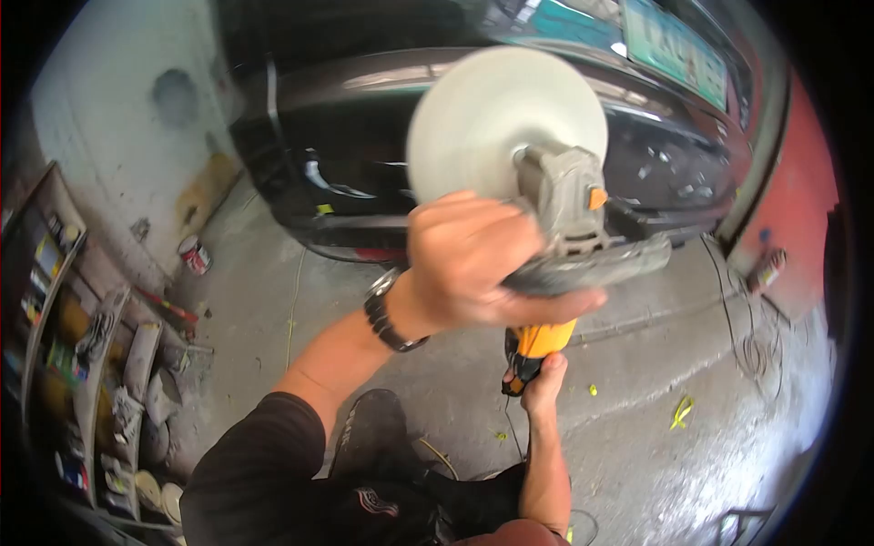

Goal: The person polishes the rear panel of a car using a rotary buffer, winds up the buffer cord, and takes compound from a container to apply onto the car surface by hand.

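A yellow and black power polisher (562,196) with a grey head is held out in front of me. Its round white pad (482,118) looks smeared by motion and overlaps the dark car bumper (337,123); whether it touches the paint I cannot tell. My left hand (473,255), with a watch on the wrist, is closed round the polisher's dark front handle (628,264). Lower down, my right hand (546,380) grips the rear of the yellow body, its fingers partly hidden. White streaks and reflections show on the bumper, below a licence plate (678,55).
At the left stands a shelf (86,391) crowded with cans and tools. A paint can (194,255) sits on the floor by the wall. Loose cables (751,350) lie at right, near a bottle (767,270) and a red panel (801,200). Yellow scraps (681,412) dot the floor.
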A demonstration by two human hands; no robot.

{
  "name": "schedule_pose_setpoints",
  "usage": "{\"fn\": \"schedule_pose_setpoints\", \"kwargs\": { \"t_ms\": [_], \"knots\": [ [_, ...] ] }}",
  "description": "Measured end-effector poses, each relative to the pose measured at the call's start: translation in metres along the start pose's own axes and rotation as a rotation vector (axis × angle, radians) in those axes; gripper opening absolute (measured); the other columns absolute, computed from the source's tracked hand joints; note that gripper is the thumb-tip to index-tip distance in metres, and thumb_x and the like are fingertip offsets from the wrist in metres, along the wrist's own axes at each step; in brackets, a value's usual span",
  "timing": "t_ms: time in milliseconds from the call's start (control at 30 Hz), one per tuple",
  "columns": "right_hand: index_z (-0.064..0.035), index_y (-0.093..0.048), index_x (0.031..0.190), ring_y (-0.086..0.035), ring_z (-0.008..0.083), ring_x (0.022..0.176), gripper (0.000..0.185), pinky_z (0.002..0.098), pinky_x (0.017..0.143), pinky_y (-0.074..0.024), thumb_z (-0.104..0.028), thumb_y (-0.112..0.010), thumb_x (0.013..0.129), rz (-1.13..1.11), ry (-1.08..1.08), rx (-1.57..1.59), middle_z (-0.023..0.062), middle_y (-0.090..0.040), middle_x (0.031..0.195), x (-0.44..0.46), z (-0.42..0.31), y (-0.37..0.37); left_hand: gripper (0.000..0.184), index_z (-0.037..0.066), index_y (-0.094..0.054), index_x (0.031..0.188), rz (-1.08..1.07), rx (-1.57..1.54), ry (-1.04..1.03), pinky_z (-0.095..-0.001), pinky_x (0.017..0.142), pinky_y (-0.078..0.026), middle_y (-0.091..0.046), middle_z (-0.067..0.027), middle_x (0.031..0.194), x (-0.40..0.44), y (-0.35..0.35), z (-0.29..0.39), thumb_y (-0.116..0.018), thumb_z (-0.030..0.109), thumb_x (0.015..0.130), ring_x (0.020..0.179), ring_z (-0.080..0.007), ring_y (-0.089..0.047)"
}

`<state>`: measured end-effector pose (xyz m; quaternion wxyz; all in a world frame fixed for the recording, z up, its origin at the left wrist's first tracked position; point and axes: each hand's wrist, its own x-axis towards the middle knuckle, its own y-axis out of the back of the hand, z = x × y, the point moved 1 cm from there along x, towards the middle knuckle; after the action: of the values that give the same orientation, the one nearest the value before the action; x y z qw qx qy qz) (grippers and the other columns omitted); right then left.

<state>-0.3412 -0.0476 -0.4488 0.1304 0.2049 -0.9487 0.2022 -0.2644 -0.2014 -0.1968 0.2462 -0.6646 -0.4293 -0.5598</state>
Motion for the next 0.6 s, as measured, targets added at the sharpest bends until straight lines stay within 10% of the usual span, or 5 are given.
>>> {"fn": "schedule_pose_setpoints", "kwargs": {
  "t_ms": [67,200,367,600],
  "knots": [
    [0.0053,-0.063,0.088,-0.062,0.0173,0.050,0.092,0.0286,0.046,-0.0493,-0.085,-0.046,0.081,-0.114,-0.003,-0.173,0.0103,-0.064,0.070,-0.006,0.005,-0.014,0.053,0.015,-0.049,0.059,-0.036,0.086,0.030,-0.0263,0.042,-0.032,-0.043,0.0046,0.049,-0.018,0.045,-0.006,-0.089,0.050,0.067,0.040,-0.0116,-0.044],
    [0.0075,-0.065,0.105,-0.063,0.0139,0.082,0.082,0.0327,0.075,-0.0520,-0.069,-0.071,0.078,-0.143,0.021,-0.189,0.0044,-0.070,0.087,-0.006,0.025,-0.043,0.052,0.009,-0.051,0.063,0.085,0.028,0.097,-0.0288,0.044,-0.034,-0.046,0.0005,0.051,-0.065,0.112,-0.026,-0.087,0.045,0.067,0.041,-0.0152,-0.045],
    [0.0062,-0.068,0.104,-0.069,0.0162,0.081,0.062,0.0339,0.074,-0.0536,-0.048,-0.078,0.077,-0.205,0.094,-0.481,0.0106,-0.073,0.086,-0.005,-0.037,-0.088,0.065,0.003,-0.044,0.067,0.371,0.041,0.314,-0.0300,0.048,-0.034,-0.043,-0.0025,0.055,-0.120,0.153,-0.029,-0.067,0.060,0.087,0.047,-0.0152,-0.040],
    [0.0076,-0.068,0.101,-0.072,0.0211,0.079,0.059,0.0358,0.074,-0.0548,-0.042,-0.079,0.071,-0.145,0.016,-0.855,0.0153,-0.073,0.084,-0.041,-0.069,-0.059,0.057,0.005,-0.048,0.066,0.497,-0.153,0.482,-0.0318,0.045,-0.035,-0.044,-0.0029,0.054,-0.185,0.131,-0.005,-0.075,0.052,0.083,0.046,-0.0193,-0.045]
  ]
}}
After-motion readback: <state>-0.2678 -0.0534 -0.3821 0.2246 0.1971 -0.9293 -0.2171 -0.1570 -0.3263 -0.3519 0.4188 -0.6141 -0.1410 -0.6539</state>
